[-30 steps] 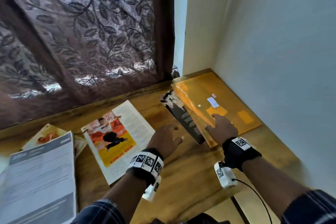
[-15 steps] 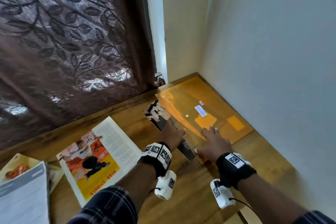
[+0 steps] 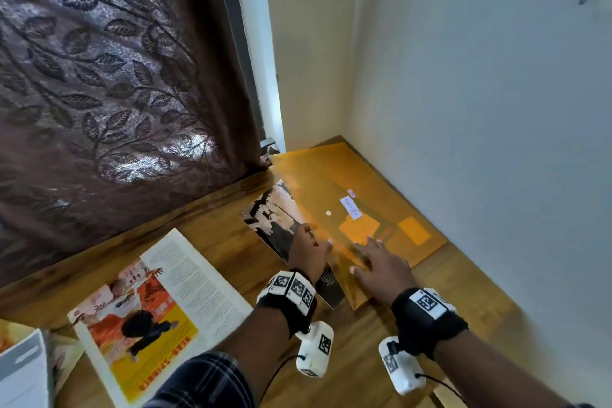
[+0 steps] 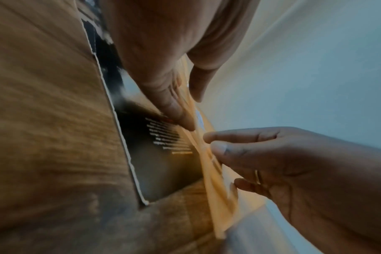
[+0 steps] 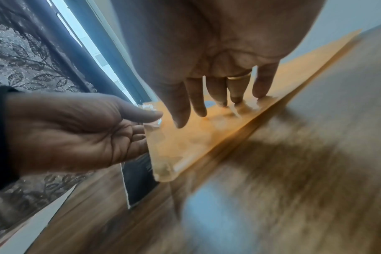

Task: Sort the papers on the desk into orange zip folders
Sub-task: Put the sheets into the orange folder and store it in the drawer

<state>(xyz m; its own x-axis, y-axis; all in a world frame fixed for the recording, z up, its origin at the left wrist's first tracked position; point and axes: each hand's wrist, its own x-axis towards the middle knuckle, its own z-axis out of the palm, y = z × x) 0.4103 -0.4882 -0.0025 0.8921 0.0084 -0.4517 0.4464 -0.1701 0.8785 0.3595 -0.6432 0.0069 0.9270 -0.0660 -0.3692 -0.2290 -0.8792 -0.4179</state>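
An orange zip folder (image 3: pixel 381 182) lies flat in the desk's far right corner. A dark printed page (image 3: pixel 271 209) sticks out from under its left edge. My left hand (image 3: pixel 318 238) is at that edge; in the right wrist view its thumb lies on the folder's top layer (image 5: pixel 196 142) with the fingers beneath, pinching it. My right hand (image 3: pixel 371 252) rests on the folder with straight fingers (image 5: pixel 237 98), the tips pressing it down. In the left wrist view the dark page (image 4: pixel 163 171) lies on the wood beside the orange edge (image 4: pixel 218 197).
An open magazine (image 3: pixel 159 308) lies left of my arms. A grey and white paper (image 3: pixel 20 371) sits at the far left over another leaflet (image 3: pixel 63 364). A curtain (image 3: pixel 99 76) hangs behind the desk (image 3: pixel 430 301). A wall (image 3: pixel 480 109) bounds the right.
My left hand has moved from the bare wood onto the dark page and up to the folder's edge. My right hand has spread flat on the folder. The head view has swung right.
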